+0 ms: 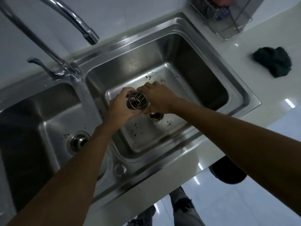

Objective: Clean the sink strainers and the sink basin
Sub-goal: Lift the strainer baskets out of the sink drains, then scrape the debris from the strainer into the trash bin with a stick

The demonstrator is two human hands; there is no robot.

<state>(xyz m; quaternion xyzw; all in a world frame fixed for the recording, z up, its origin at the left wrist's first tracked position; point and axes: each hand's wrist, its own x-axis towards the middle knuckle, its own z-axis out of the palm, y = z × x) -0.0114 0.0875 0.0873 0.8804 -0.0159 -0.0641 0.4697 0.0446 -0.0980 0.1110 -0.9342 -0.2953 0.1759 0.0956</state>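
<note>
One strainer point(138, 101) sits clamped in the left hand point(120, 108) grip; right hand point(158, 97) grip hidden, cannot tell.

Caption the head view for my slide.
A perforated strainer basket gripped by the left hand and right hand above the right sink basin, its floor flecked with dark debris.

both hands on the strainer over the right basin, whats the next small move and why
Probably tip the strainer upside down and tap it over the right basin: dark bits show inside it, the left hand and right hand both hold it, and the faucet runs no water.
</note>
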